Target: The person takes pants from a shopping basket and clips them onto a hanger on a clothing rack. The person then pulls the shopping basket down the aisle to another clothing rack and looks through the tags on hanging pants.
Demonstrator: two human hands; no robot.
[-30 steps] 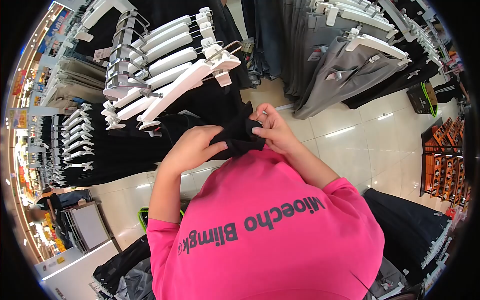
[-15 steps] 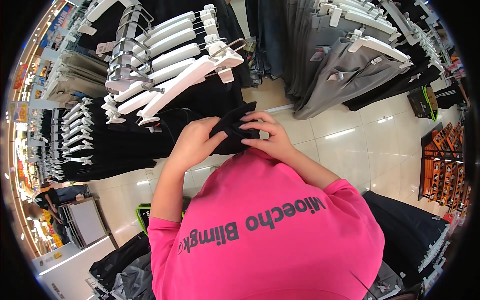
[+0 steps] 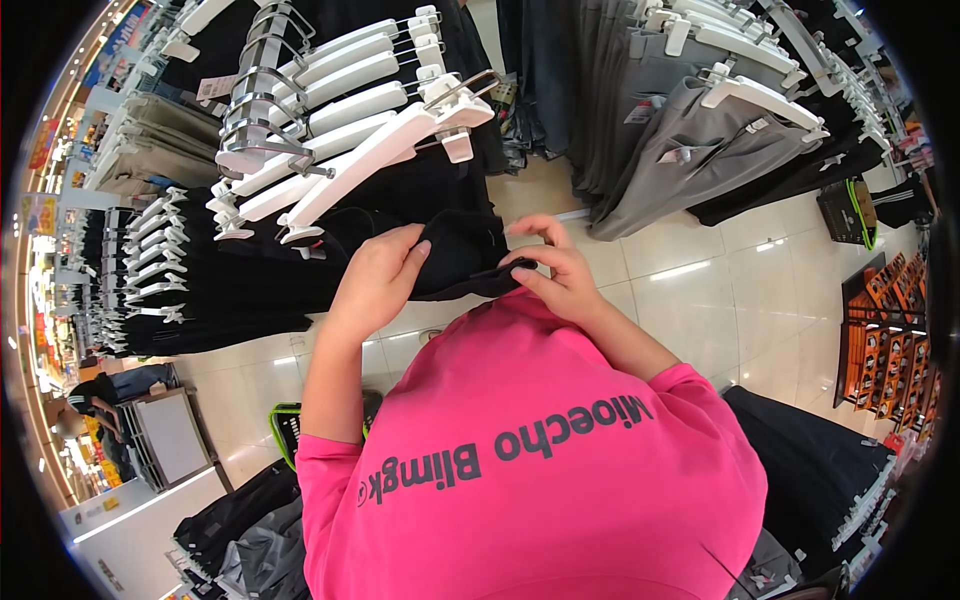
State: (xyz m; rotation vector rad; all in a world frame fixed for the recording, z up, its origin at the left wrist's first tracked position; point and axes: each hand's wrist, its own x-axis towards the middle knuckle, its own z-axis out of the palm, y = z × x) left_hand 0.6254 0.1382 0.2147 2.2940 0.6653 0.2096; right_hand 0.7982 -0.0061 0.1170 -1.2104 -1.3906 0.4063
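A black garment [image 3: 462, 250] is stretched between my two hands, just above the pink shirt's collar. My left hand [image 3: 380, 275] grips its left part, with thumb and fingers pressed together on the cloth. At the garment's right edge, my right hand [image 3: 558, 272] pinches a fold between thumb and index finger, its other fingers curled above. White clip hangers [image 3: 360, 165] hang on a metal rail [image 3: 250, 120] above my left hand; black clothes hang below them.
Grey trousers [image 3: 690, 150] hang at the upper right. An orange-and-black display rack [image 3: 885, 345] stands far right, and a black basket [image 3: 840, 212] is near it. Dark trousers [image 3: 800, 450] hang lower right. At the far left, a person [image 3: 95, 400] is beside a grey-white panel [image 3: 172, 440].
The garment's folded edge has opened out wider and flatter. My left hand has shifted slightly left, and my right hand has moved slightly right with the edge pinched.
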